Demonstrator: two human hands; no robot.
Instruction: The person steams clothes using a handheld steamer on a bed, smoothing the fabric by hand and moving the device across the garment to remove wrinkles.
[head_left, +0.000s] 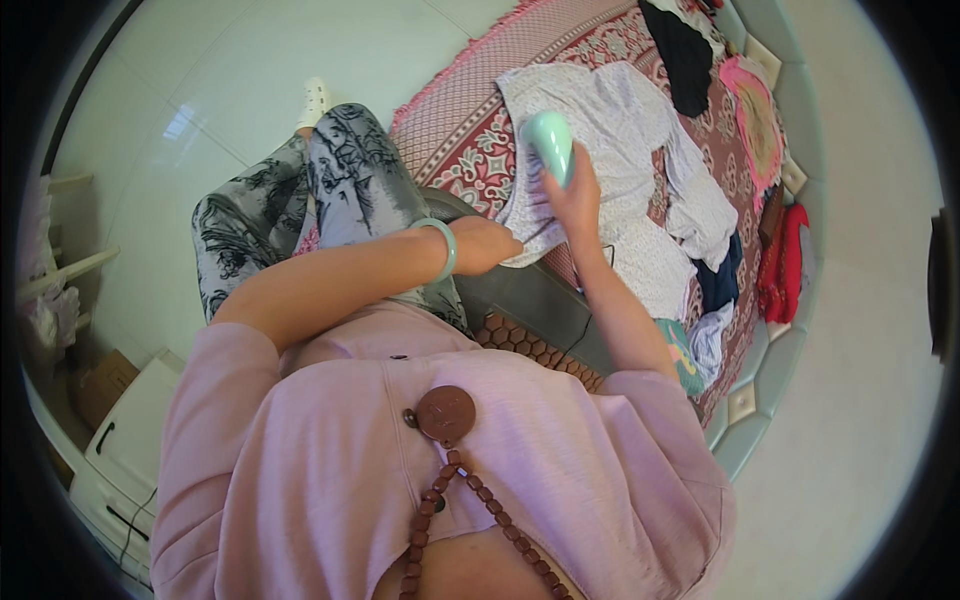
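Observation:
My right hand (577, 199) is wrapped around a glossy mint-green handheld appliance (551, 142), whose exact kind I cannot tell. The appliance is over a light, finely patterned long-sleeved garment (622, 112) that lies spread out; its underside is hidden. My left hand (484, 246), below a pale green bangle (448, 251), holds the garment's near edge between the fingers. The cloth there is drawn into creases.
Beneath the garment lies a red patterned rug (465, 165) with pink fringe. Dark clothing (682, 64), a pink-edged cloth (754, 120) and red fabric (784, 262) lie along a padded grey-green border (806, 300). A thin black cord (576, 345) crosses a grey surface (525, 292) by my lap.

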